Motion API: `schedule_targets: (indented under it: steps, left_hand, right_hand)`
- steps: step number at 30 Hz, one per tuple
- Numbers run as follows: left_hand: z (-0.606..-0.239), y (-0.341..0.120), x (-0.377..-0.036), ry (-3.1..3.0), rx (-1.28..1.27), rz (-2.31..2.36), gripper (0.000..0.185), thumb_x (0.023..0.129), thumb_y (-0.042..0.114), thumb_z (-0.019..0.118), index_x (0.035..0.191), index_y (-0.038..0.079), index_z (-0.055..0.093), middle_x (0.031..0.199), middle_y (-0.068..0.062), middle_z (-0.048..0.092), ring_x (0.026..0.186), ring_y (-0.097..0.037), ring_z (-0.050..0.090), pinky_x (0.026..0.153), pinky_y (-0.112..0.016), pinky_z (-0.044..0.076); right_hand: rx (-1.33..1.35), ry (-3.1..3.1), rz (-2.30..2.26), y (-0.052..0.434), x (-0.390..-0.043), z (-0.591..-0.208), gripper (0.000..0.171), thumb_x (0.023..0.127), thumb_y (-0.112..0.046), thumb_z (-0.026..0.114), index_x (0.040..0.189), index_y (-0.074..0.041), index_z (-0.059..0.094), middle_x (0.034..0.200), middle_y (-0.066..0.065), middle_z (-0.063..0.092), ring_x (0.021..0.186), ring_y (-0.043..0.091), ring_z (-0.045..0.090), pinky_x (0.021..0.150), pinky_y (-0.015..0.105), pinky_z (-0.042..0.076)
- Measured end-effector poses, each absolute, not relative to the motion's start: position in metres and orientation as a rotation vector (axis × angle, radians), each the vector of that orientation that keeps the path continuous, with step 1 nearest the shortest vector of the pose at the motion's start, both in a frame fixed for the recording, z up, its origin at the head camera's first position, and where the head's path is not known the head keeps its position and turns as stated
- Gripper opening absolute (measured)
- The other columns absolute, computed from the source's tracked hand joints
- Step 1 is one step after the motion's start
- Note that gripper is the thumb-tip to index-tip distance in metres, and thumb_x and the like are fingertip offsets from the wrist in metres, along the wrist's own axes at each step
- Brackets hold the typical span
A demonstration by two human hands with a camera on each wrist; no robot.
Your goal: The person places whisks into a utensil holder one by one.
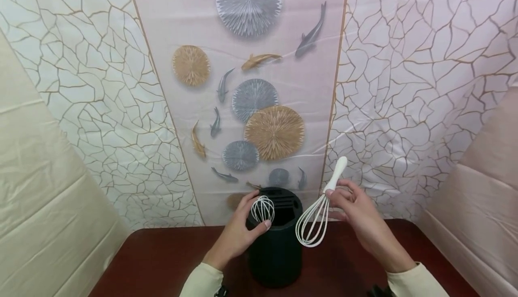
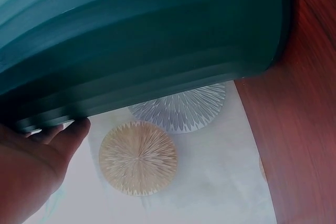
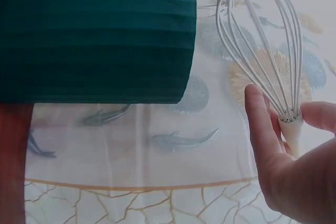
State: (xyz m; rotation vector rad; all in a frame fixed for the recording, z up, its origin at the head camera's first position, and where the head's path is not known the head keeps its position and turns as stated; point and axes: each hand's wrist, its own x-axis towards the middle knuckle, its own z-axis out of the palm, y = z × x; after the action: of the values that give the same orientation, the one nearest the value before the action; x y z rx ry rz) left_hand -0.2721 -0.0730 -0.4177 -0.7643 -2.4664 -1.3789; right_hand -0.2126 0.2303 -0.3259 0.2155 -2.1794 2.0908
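A dark green ribbed utensil holder stands upright, its slotted top showing in the head view. My left hand grips its left rim, thumb in front and fingers toward the back; in the left wrist view its fingers touch the green side. Between thumb and fingers, the wire head of a small whisk sticks up from the holder; its handle is hidden. My right hand pinches a larger white whisk where wires meet handle. This whisk hangs wires down, handle tilted up, right of the holder.
A dark reddish-brown table lies under the holder. Behind it hangs a cloth backdrop printed with fish and round gold and grey motifs. Pale padded panels slope in on both sides.
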Motion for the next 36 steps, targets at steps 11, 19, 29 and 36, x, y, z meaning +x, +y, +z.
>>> schedule_targets:
  steps: [11, 19, 29, 36]
  left_hand:
    - [-0.415, -0.074, -0.271, -2.449, -0.781, -1.363, 0.067, 0.096, 0.048, 0.073, 0.154, 0.021, 0.054, 0.168, 0.006, 0.034, 0.152, -0.022, 0.036, 0.117, -0.058, 0.037]
    - [-0.416, -0.075, -0.273, -2.461, -0.786, -1.338, 0.067, 0.096, 0.048, 0.074, 0.154, 0.022, 0.054, 0.168, 0.007, 0.033, 0.151, -0.021, 0.037, 0.117, -0.057, 0.037]
    - [-0.419, -0.077, -0.276, -2.470, -0.791, -1.327, 0.068, 0.096, 0.051, 0.073, 0.155, 0.024, 0.052, 0.170, 0.007, 0.031, 0.152, -0.020, 0.036, 0.117, -0.057, 0.037]
    - [-0.418, -0.077, -0.274, -2.465, -0.799, -1.329, 0.069, 0.096, 0.049, 0.074, 0.155, 0.022, 0.052, 0.169, 0.006, 0.032, 0.151, -0.019, 0.037, 0.118, -0.056, 0.036]
  right_hand:
    - [0.291, -2.127, 1.999, 0.215, -0.223, -0.304, 0.045, 0.109, -0.018, 0.061, 0.143, 0.004, 0.042, 0.118, 0.003, 0.075, 0.096, 0.011, 0.072, 0.085, 0.037, 0.062]
    - [0.287, -2.147, 1.911, 0.203, -0.231, -0.294, 0.044, 0.107, -0.018, 0.063, 0.140, 0.005, 0.045, 0.123, 0.017, 0.063, 0.099, 0.011, 0.069, 0.084, 0.035, 0.063]
    - [0.461, -2.119, 1.685, 0.176, -0.239, -0.296, 0.037, 0.103, -0.006, 0.067, 0.134, 0.005, 0.049, 0.121, 0.025, 0.065, 0.100, 0.012, 0.071, 0.082, 0.031, 0.063]
    - [0.525, -2.156, 1.451, 0.165, -0.239, -0.312, 0.034, 0.102, -0.007, 0.070, 0.133, -0.001, 0.055, 0.122, 0.017, 0.067, 0.107, 0.028, 0.071, 0.086, 0.029, 0.059]
